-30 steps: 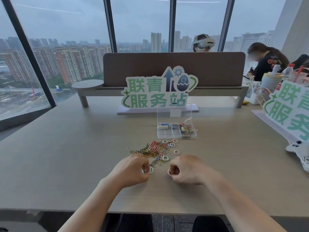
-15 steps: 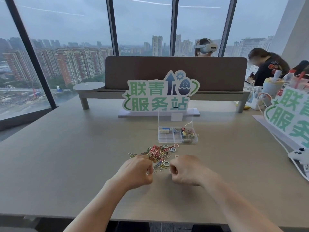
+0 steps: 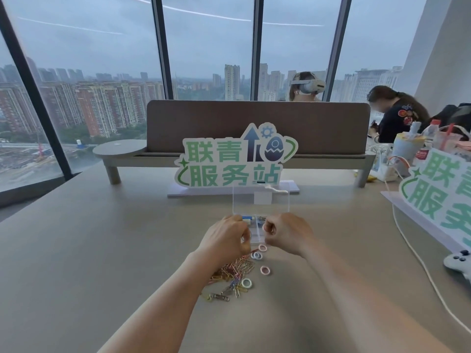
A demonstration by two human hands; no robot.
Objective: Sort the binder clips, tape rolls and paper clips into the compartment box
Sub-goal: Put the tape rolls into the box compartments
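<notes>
The clear compartment box [image 3: 256, 234] stands mid-table with its lid [image 3: 261, 200] raised, and both hands cover most of it. My left hand [image 3: 224, 240] is over the box's left part, fingers pinched on a small pale tape roll. My right hand [image 3: 288, 235] is over the right part, fingers curled tight; what it holds is mostly hidden. In front of the box lies a heap of coloured paper clips [image 3: 234, 272]. Loose tape rolls lie beside the heap: a pink one [image 3: 265, 270], a greenish one [image 3: 246, 283] and a pair [image 3: 256, 255] near the box.
A green-lettered sign [image 3: 234, 161] stands right behind the box. A second sign [image 3: 441, 194], a white cable [image 3: 418, 261] and a white controller [image 3: 458, 261] occupy the right side. A brown divider [image 3: 257, 123] crosses the back, with two people beyond it.
Both hands have lifted from the table near the paper clips and moved forward to the box, still pinched shut. The two tape rolls they were pinching have left the table.
</notes>
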